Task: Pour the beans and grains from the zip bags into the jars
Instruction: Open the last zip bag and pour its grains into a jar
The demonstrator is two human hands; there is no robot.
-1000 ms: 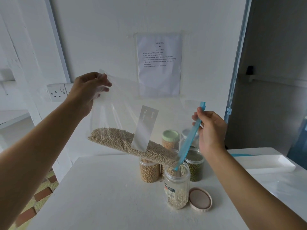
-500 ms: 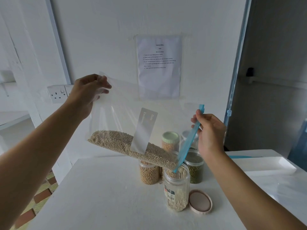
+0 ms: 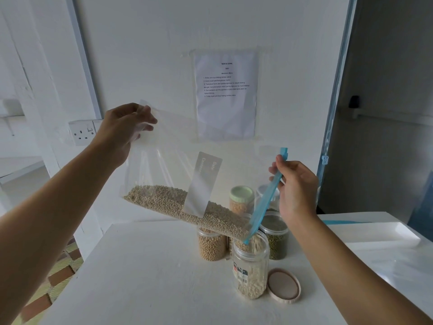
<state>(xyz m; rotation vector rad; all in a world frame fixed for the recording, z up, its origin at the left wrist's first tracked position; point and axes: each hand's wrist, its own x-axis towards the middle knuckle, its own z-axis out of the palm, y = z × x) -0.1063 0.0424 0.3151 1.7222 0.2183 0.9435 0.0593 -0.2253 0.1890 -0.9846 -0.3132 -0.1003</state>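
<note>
zip bag (image 3: pixel 168 202) 1 | jars (image 3: pixel 250 273) maybe 5 | loose lid (image 3: pixel 284 286) 1

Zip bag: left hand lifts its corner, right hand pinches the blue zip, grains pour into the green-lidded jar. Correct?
No. Head view: the zip bag empties into the open front jar; the green-lidded jar stands closed behind. Left hand and right hand as stated.

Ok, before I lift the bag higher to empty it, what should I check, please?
1. Lid off the front jar: ok, it lies beside the jar on the table.
2. Zip bag open corner at the jar mouth: ok.
3. Left hand grips the raised bag end: ok.
4. Right hand pinches the blue zip strip: ok.
5. Jar has room for the remaining grains: cannot tell.
</note>
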